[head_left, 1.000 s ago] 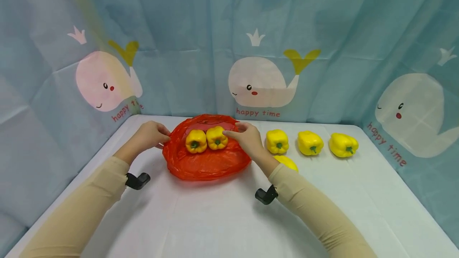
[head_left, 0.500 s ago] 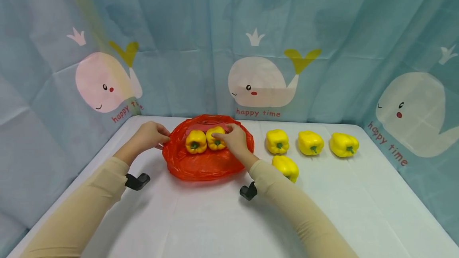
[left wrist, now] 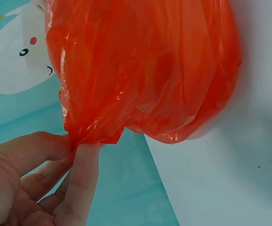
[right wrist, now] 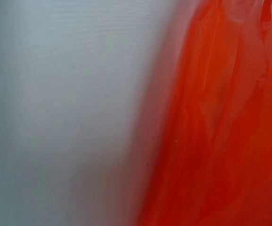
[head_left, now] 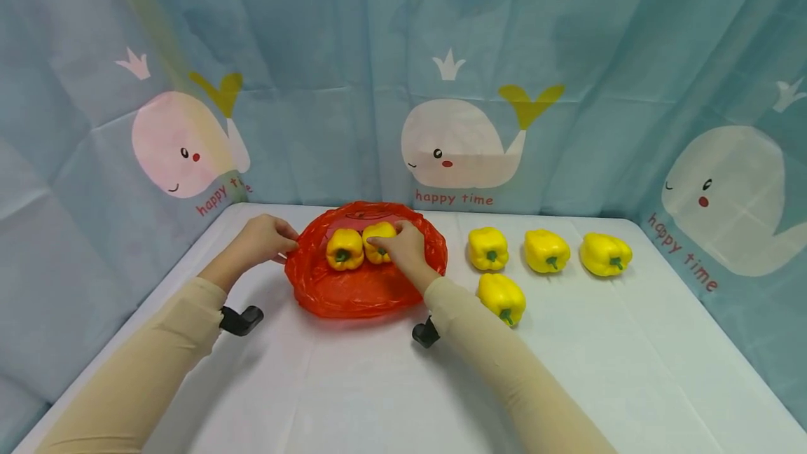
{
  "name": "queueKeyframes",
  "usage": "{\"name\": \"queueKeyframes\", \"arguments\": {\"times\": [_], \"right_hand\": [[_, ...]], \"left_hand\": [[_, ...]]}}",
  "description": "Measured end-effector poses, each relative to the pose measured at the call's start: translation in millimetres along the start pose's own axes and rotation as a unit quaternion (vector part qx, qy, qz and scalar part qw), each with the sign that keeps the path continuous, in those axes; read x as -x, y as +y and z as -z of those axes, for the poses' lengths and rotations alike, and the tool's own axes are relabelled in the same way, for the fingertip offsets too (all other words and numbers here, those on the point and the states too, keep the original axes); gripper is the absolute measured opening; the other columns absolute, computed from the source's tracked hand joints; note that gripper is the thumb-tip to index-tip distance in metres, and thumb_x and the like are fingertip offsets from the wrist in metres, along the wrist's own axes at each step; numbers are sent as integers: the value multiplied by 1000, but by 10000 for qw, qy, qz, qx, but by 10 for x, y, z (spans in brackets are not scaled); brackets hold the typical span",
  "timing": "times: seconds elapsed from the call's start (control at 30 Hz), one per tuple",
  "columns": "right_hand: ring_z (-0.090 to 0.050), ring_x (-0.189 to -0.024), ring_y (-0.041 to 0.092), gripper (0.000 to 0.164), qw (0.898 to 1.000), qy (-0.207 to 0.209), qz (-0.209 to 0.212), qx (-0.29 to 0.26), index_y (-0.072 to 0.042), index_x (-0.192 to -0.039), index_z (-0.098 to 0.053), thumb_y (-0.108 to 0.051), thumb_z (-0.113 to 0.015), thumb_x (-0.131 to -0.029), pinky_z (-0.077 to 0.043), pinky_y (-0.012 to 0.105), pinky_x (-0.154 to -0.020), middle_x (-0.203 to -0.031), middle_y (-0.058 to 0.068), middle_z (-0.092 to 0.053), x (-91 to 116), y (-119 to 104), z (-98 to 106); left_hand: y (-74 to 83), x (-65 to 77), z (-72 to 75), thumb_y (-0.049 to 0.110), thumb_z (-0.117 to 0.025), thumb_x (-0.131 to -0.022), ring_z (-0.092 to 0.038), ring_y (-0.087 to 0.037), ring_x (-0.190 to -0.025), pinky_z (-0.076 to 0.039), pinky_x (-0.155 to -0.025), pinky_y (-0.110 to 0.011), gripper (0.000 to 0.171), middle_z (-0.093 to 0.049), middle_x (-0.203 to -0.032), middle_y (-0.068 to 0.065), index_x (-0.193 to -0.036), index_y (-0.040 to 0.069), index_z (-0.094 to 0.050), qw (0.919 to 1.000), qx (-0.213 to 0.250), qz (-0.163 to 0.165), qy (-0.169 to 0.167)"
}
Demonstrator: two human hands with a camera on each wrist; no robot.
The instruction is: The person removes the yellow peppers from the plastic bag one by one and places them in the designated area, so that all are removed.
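Observation:
A red plastic bag [head_left: 366,296] lies with its mouth wide and two yellow bell peppers inside. My left hand [head_left: 260,238] pinches the bag's left rim; in the left wrist view, thumb and fingers [left wrist: 85,174] squeeze a gathered bit of the plastic. Over the bag's right side, my right hand [head_left: 406,251] grips the right yellow bell pepper [head_left: 372,232], thumb across its front and fingers at its far right side. The left bell pepper [head_left: 345,249] sits beside it, untouched. The right wrist view has only the bag's side [right wrist: 220,122] and white surface; my hand is outside it.
To the right of the bag, a white-covered table [head_left: 353,391] bears several more yellow bell peppers: a back row [head_left: 546,251] and one nearer pepper [head_left: 501,298] close to my right forearm. A blue curtain [head_left: 328,90] with whale prints hangs behind and at both sides.
My right hand has moved left from the bag's right rim onto the right pepper inside, uncovering that rim and the nearer table pepper. My left hand stays at the left rim.

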State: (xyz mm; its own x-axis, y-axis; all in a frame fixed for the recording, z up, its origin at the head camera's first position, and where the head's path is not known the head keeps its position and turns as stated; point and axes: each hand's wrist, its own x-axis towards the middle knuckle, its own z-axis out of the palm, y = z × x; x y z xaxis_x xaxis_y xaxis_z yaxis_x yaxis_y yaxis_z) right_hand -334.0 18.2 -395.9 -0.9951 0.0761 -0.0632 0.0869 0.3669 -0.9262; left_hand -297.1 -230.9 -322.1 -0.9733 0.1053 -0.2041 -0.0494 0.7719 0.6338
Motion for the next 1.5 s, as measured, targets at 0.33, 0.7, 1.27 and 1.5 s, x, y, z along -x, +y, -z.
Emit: {"name": "queueKeyframes", "arguments": {"times": [0.33,0.7,1.27,1.5], "right_hand": [[-59,-118,30,69,9999,57,24,136,-2,-140,-51,-27,-80,-83,-53,43,-104,-134,16,-60,-33,1,-22],[-61,-113,29,66,9997,104,4,206,-3,-137,-54,-28,-81,-82,-55,42,-101,-128,14,-63,-57,47,-42],[-62,-111,27,67,9996,192,222,-44,-4,-133,-60,-30,-85,-77,-56,39,-98,-127,12,-66,105,-115,162],[-59,-116,26,70,9996,-19,276,-19,-6,-135,-59,-34,-85,-77,-55,39,-101,-130,10,-64,228,-139,381]], "left_hand": [[-5,3,-23,11,-61,-97,-71,-25,-90,-63,-80,-38,32,-68,-112,-26,-120,-9,-63,10000,20,-11,-8],[-40,-15,-41,11,-61,-97,-71,-28,-92,-63,-80,-38,32,-67,-112,-27,-121,-10,-63,10000,25,24,0],[-41,2,-14,9,-59,-96,-71,-23,-85,-63,-79,-38,31,-69,-109,-27,-118,-12,-63,9999,70,-119,-6],[-69,-27,-40,10,-60,-96,-71,-21,-84,-62,-82,-41,32,-68,-110,-27,-119,-12,-63,9999,52,-110,-17]]}}
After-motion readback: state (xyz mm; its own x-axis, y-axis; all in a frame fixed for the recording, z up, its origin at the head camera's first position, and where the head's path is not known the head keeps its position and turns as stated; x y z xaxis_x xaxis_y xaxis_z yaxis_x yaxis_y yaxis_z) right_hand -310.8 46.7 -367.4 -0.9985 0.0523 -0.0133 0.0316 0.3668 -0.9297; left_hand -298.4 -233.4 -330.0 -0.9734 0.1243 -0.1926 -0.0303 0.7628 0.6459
